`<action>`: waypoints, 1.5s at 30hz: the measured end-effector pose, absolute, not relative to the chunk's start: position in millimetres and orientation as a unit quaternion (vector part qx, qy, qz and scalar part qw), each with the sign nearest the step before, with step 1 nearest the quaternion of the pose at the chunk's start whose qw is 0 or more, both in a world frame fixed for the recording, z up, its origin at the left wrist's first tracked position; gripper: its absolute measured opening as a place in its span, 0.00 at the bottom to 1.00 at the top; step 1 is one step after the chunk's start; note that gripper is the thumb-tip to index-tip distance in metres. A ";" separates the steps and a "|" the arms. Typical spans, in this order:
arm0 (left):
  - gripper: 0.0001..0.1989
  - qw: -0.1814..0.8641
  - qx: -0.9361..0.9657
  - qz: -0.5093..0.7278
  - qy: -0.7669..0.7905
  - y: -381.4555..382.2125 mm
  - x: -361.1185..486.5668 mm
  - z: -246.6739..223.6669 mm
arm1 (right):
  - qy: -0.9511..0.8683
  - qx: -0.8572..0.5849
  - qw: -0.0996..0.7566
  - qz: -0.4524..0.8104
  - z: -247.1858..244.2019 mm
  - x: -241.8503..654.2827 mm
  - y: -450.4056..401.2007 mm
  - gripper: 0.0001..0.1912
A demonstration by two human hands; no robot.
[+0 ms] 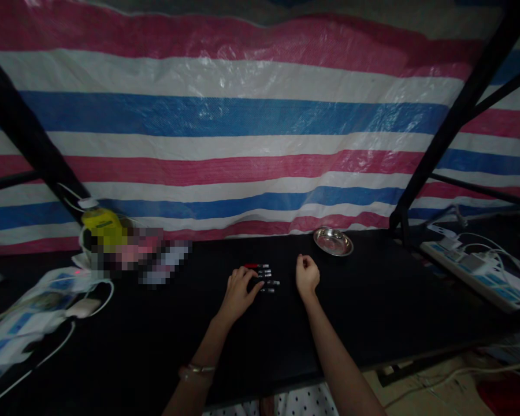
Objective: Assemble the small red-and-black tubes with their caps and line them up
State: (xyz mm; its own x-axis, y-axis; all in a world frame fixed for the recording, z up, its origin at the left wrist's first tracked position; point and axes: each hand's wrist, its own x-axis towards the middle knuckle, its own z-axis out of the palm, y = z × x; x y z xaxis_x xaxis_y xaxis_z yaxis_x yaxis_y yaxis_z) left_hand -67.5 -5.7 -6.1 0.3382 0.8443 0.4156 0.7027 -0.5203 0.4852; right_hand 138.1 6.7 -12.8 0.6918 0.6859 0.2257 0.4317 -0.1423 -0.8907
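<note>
With left hand (241, 289) half open, reaches bent fingers to the left ends of slim cylinders (273, 282), inward from the tabletop's (372, 300) far edge; cannot tell if gripping. Curls right hand (307, 275) closed, cannot see inside, with free room rightwards and metal dish (334, 242) near far edge. Slants both forearms inward.

Person's bare forearms (335, 352), slim shiny band (203, 368) around the wrist behind the fingers (236, 277) of the left hand (237, 292), white, dark-dotted clothing (305, 400) farther back.
</note>
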 end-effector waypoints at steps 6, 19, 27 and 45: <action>0.09 0.110 0.812 0.307 0.484 -6.4 -69.4 -6.9 | -0.450 -0.796 0.396 0.085 -12.4 135.9 7.5 0.16; 0.08 0.117 0.810 0.286 0.499 -5.7 -71.3 -7.1 | -0.541 -0.753 0.375 0.006 -18.6 136.3 9.5 0.09; 0.06 0.121 0.808 0.284 0.503 -6.6 -72.5 -5.3 | -0.661 -0.591 0.460 0.060 -15.0 123.5 4.0 0.05; 0.05 0.109 0.800 0.279 0.520 -8.2 -74.1 -2.1 | -0.703 -0.545 0.438 0.129 -24.2 120.5 6.7 0.05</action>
State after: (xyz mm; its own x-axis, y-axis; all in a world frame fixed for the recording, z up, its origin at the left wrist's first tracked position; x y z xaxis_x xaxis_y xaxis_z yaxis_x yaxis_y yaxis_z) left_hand -74.1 -8.2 -2.1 0.3032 0.8927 0.3334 0.7714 -0.4353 0.4641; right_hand 120.5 6.7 -24.2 -0.0211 0.8797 0.4751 0.6536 0.3717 -0.6592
